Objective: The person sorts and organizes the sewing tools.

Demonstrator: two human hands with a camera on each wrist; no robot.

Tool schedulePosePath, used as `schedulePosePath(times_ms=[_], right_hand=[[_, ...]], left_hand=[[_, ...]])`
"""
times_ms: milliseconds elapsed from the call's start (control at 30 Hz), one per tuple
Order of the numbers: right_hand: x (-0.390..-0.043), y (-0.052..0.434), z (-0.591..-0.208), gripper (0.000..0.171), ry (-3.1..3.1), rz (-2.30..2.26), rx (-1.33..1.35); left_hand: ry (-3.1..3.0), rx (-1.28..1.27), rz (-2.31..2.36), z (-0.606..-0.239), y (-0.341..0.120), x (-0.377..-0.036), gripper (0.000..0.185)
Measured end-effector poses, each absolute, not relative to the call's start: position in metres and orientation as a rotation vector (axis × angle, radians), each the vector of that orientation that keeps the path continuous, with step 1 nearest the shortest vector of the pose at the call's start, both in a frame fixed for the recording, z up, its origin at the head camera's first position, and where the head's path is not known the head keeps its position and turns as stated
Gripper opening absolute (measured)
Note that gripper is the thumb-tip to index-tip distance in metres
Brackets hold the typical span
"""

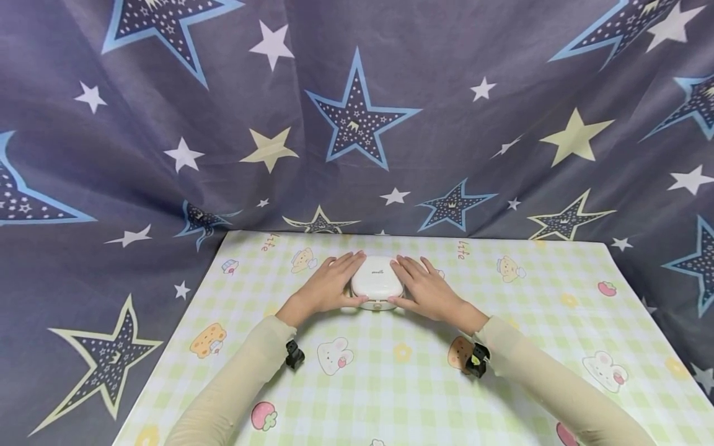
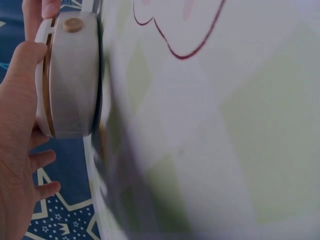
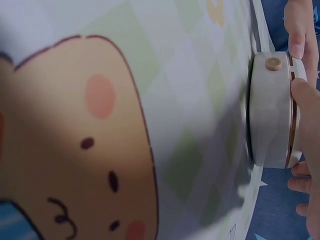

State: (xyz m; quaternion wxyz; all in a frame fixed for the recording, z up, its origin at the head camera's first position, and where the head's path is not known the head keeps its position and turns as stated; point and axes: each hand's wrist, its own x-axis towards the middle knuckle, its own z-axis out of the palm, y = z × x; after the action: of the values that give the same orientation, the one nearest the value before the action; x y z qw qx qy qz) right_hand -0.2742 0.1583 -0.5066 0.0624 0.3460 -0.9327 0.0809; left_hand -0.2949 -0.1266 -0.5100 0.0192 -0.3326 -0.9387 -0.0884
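A white rounded case (image 1: 377, 282) with a lid and small lettering on top lies on the table, between both hands. Around its side runs a gold seam, with a round gold button (image 2: 73, 24) on the front. My left hand (image 1: 329, 286) holds the case's left side, thumb at the front by the seam and fingers reaching along toward the back. On the opposite side my right hand (image 1: 432, 294) grips it in mirror fashion, its thumb (image 3: 302, 90) on the lid's edge near the button. The lid sits down on the base, and the inside is hidden.
A checked green-and-white cloth (image 1: 401, 396) with cartoon prints covers the table. Its far edge lies just beyond the case. Behind and at the sides hangs a dark blue curtain (image 1: 446, 56) with stars. Black wrist cameras (image 1: 294, 354) sit on both wrists.
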Motion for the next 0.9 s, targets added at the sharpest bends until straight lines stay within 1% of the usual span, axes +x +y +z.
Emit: schedulePosePath(times_ms=[533,900], right_hand=[[-0.279,0.160,-0.508,0.086,-2.827,0.244,1.020],[-0.280,0.157,-0.511,0.081,-2.835,0.289,1.014]], left_hand=[[-2.860,-1.043,-0.317,-0.512,-0.122,-0.303,0.101],[-2.903,-1.003,-0.271,-0.515,-0.121,-0.307,0.103]])
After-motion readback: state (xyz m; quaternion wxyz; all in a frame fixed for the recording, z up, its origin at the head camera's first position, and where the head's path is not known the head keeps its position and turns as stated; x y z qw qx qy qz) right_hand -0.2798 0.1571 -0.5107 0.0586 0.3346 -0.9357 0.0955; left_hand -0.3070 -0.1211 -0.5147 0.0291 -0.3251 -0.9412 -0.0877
